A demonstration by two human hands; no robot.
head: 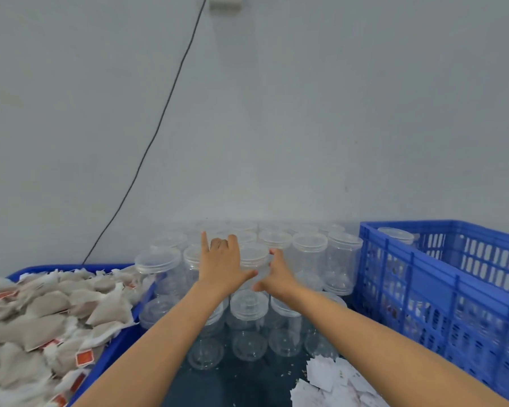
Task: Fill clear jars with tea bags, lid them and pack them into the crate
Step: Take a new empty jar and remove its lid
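Both hands reach far forward on nearly straight arms and flank one clear round plastic jar with a clear lid [252,261] in the upper tier of stacked empty jars [309,254] against the far grey wall [276,113]. Her left hand [221,267] lies against the jar's left side, index finger up, the others curled over its far edge; the right hand [276,274] presses its right side with fingers wrapped behind. Whether either has fully clamped I cannot tell. Such a jar should be light, stiff yet thin-walled, and slick, so a two-sided hold on the body below the lid seems best, as the lid may sit loose. Left and near, a blue plastic tub [121,342] holds heaped beige tea bags with red tags [47,312]. Right stands a blue slatted plastic crate [441,289]; near it lie white paper slips [335,383].
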